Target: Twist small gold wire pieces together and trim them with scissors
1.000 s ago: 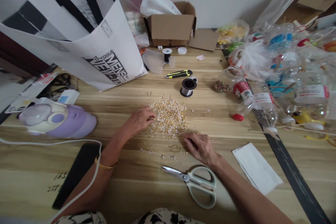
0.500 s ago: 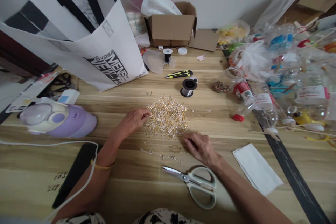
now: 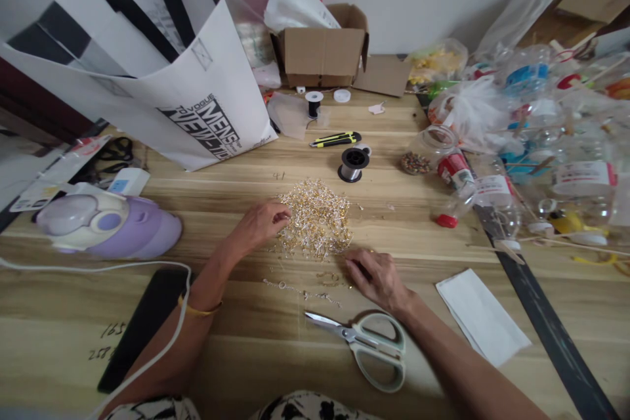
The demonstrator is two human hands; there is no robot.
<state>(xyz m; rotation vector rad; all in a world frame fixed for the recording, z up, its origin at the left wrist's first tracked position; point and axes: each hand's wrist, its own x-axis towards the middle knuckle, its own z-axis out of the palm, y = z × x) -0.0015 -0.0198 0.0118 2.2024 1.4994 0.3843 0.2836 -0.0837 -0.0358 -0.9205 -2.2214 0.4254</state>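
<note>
A heap of small gold and silver beads and pins [image 3: 317,216] lies mid-table. My left hand [image 3: 260,226] rests at the heap's left edge, fingers curled and pinching into it. My right hand [image 3: 377,275] lies on the wood just below the heap's right corner, fingers bent down on a small dark thing I cannot make out. A thin beaded strand [image 3: 300,290] lies between my hands. Pale green scissors [image 3: 369,341] lie shut under my right wrist.
A spool of clear wire [image 3: 353,164], a yellow-black knife [image 3: 335,139] and a cardboard box [image 3: 322,46] sit behind. A big paper bag [image 3: 147,65] stands left, a purple device [image 3: 105,223] and black phone [image 3: 142,325] near left. Plastic bottles [image 3: 492,190] crowd the right. White paper [image 3: 482,315] lies nearby.
My left hand drew back slightly from the heap, then reached in again at its left edge. The right hand has stayed put.
</note>
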